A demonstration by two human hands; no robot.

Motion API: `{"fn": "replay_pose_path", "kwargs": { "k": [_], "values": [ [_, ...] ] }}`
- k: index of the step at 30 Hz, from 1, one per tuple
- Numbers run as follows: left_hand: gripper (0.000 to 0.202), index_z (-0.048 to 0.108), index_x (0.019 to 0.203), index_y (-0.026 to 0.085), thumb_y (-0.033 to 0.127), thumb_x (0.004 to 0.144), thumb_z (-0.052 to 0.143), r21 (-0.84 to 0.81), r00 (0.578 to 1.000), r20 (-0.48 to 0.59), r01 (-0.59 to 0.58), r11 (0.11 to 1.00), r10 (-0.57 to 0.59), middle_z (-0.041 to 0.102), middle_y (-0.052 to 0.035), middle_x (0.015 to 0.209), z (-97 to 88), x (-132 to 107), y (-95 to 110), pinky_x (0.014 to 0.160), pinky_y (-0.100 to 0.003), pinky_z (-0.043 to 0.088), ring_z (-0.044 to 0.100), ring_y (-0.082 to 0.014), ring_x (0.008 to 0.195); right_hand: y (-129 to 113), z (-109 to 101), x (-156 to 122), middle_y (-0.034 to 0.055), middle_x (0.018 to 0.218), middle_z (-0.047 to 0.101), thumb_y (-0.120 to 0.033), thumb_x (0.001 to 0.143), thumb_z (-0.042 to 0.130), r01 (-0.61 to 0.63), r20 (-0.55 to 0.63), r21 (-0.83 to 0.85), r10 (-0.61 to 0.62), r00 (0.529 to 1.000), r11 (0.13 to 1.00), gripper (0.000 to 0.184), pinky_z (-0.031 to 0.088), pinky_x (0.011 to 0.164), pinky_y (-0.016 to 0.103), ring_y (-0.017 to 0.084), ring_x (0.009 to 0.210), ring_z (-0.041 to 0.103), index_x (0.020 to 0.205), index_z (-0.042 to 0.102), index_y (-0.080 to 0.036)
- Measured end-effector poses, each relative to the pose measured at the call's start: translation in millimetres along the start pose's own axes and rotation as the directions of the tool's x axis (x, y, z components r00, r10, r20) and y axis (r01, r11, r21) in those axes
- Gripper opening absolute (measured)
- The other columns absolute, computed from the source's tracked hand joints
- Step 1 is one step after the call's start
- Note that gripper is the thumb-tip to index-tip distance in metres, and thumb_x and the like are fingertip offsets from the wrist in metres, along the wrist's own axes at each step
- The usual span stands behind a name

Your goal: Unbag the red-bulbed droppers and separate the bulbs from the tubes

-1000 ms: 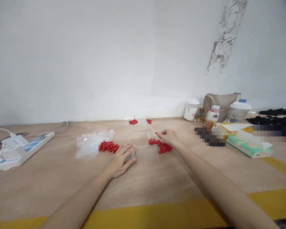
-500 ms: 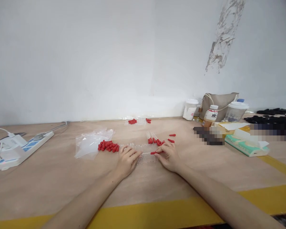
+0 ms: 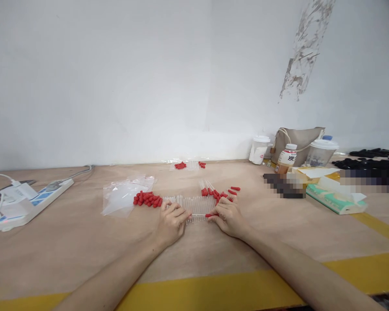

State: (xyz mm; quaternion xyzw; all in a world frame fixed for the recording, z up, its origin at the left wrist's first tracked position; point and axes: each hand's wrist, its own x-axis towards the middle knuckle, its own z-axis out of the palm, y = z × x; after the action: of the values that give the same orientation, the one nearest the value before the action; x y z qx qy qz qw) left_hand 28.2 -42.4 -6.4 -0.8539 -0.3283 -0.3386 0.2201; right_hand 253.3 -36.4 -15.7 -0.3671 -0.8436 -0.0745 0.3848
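Observation:
A row of clear glass tubes [image 3: 194,204] lies side by side on the wooden table [image 3: 68,242]. My left hand [image 3: 171,222] rests with curled fingers on the near left end of the row. My right hand [image 3: 227,216] pinches a tube with a red cap [image 3: 210,214] at the row's near right edge. A pile of loose red caps [image 3: 147,199] lies left of the row. More red caps and capped tubes [image 3: 218,192] lie behind my right hand.
Clear plastic bags [image 3: 125,195] lie beside the left pile; another bag with red caps [image 3: 188,164] is near the wall. A power strip [image 3: 29,200] sits far left. Cups, a bottle [image 3: 287,158], a beige bag [image 3: 298,142] and a tissue pack [image 3: 337,199] stand at right.
My right hand came back from the red pile behind the row to its near right edge, carrying a red-capped tube. My left hand curled and shifted slightly toward me.

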Motion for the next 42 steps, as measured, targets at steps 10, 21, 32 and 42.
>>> {"fn": "replay_pose_path", "kwargs": {
  "k": [10, 21, 32, 42],
  "values": [
    [0.021, 0.063, 0.074, 0.019, 0.012, 0.080, 0.044, -0.076, 0.993, -0.055, 0.100, 0.992, -0.104, 0.063, -0.0009, 0.067, -9.6, -9, -19, 0.073, -0.034, 0.035, 0.053, -0.0142, 0.068, 17, -19, 0, 0.0027, 0.065, 0.062, -0.028, 0.078, 0.054, 0.018, 0.071, 0.146, -0.029, 0.997, 0.989, 0.015, 0.033, 0.077, 0.035, 0.015, 0.072, 0.052, 0.070, 0.065, -0.021],
    [0.019, 0.063, 0.086, 0.017, 0.023, 0.084, 0.045, -0.143, 0.974, -0.088, 0.197, 0.970, -0.211, 0.059, -0.0016, 0.068, 4.7, 3, -24, 0.057, -0.021, 0.042, 0.053, -0.0104, 0.061, 103, -11, -2, 0.0095, 0.085, 0.066, -0.036, 0.068, 0.055, -0.609, -0.104, 0.529, 0.758, 0.644, 0.591, 0.033, 0.047, 0.064, 0.028, 0.017, 0.073, 0.061, 0.089, 0.064, -0.012],
    [0.021, 0.062, 0.085, 0.017, 0.023, 0.084, 0.042, -0.105, 0.996, 0.074, 0.056, 0.993, -0.048, 0.056, -0.0030, 0.069, 19.9, -2, -27, 0.062, -0.024, 0.043, 0.053, -0.0124, 0.065, 92, -4, 4, 0.0028, 0.070, 0.066, -0.044, 0.070, 0.053, -0.628, -0.007, 0.106, 0.632, 0.775, 0.771, 0.028, 0.040, 0.059, 0.025, 0.014, 0.063, 0.056, 0.075, 0.066, -0.020],
    [0.050, 0.057, 0.109, 0.022, 0.054, 0.071, 0.053, -0.147, 0.955, 0.288, 0.120, 0.982, -0.073, 0.055, -0.0086, 0.100, -2.3, 5, -19, 0.078, -0.038, 0.040, 0.051, -0.0233, 0.092, 119, 3, 1, 0.0120, 0.108, 0.059, -0.027, 0.081, 0.040, -0.655, 0.002, 0.083, 0.657, 0.754, 0.751, 0.034, 0.039, 0.090, 0.032, 0.019, 0.101, 0.054, 0.106, 0.059, -0.013]
  ]
}}
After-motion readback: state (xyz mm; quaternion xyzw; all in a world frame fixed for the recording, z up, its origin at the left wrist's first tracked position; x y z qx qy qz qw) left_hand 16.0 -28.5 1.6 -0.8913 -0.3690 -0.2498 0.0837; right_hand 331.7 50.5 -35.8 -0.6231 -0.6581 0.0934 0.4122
